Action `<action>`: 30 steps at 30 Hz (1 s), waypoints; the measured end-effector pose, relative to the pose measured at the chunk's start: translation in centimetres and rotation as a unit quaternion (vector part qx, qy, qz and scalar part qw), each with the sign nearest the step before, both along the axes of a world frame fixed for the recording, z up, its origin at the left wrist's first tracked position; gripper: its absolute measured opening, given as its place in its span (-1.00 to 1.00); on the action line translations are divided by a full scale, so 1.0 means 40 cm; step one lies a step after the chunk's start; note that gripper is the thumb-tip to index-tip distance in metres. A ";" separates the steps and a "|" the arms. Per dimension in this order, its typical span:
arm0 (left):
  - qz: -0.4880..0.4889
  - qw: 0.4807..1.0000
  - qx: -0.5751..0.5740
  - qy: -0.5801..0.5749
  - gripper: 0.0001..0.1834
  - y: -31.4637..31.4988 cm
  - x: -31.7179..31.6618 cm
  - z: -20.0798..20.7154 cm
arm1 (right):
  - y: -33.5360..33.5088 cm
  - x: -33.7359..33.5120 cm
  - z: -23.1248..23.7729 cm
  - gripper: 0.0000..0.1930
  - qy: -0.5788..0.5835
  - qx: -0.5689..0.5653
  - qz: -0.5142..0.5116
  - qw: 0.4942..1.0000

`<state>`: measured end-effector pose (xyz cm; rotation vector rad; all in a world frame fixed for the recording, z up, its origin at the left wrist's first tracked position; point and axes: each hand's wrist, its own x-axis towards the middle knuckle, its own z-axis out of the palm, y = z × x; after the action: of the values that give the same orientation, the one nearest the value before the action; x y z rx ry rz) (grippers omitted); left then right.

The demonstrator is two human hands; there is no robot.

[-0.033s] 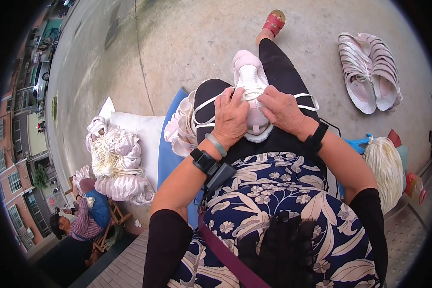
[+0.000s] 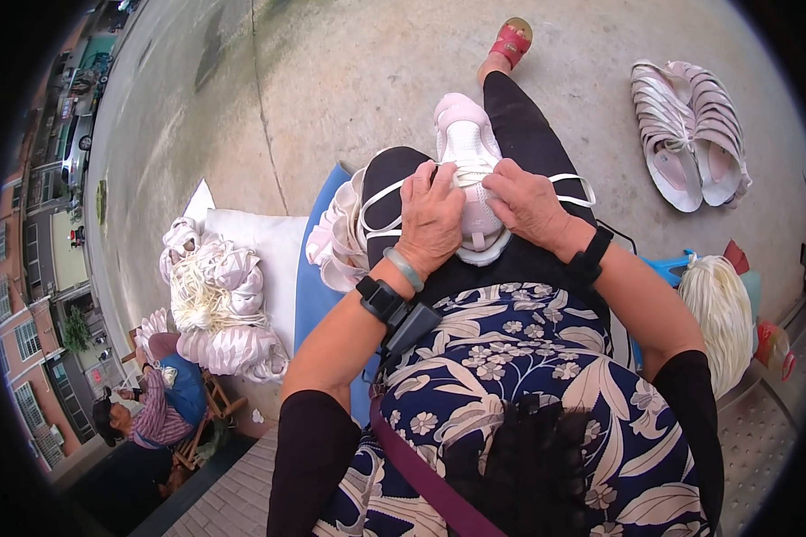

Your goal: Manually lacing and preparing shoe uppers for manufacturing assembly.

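A pale pink and white sneaker (image 2: 464, 139) rests across my lap between my thighs, toe pointing away from me. Over its tongue run white shoelaces (image 2: 475, 171). At the shoe's left edge my left hand (image 2: 432, 217) has its fingers bent down and pinched on the lacing. Opposite it, on the right edge, my right hand (image 2: 527, 206) pinches lace too, thumb and forefinger pressed together. Lace loops stick out past both hands and lie over my black trousers. My fingers hide the eyelets and the exact grip.
Pink shoe pieces (image 2: 340, 237) are bunched beside my left knee. Farther left lies a heap of shoe parts and laces (image 2: 215, 291), with a seated person (image 2: 157, 403) behind. Two stacked rows of shoe uppers (image 2: 721, 116) lie right; a white lace bundle (image 2: 716, 313) hangs near my right elbow.
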<state>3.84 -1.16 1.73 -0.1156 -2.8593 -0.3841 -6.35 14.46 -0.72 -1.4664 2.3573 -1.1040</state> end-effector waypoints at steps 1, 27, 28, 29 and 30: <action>-0.001 1.000 0.001 0.000 -0.86 -0.001 0.000 -0.002 | 0.002 -0.003 -0.005 -0.80 0.000 0.001 -0.001 1.000; -0.046 0.966 0.236 -0.094 -0.89 -0.048 -0.012 -0.032 | -0.001 -0.005 -0.010 -0.81 -0.172 -0.009 -0.031 0.985; -0.047 0.966 0.236 -0.092 -0.89 -0.045 -0.010 -0.037 | -0.003 -0.004 -0.006 -0.81 -0.170 -0.008 -0.031 0.985; -0.033 0.969 0.233 -0.078 -0.90 -0.040 -0.009 -0.043 | -0.007 -0.002 -0.002 -0.83 -0.142 -0.006 -0.029 0.989; -0.020 0.971 0.230 -0.063 -0.91 -0.031 -0.013 -0.043 | -0.007 -0.002 0.002 -0.84 -0.112 -0.003 -0.028 0.993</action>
<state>3.34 -2.41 0.00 -0.0613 -2.8044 -1.0812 -6.43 14.18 -0.62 -1.2124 2.2527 -1.2199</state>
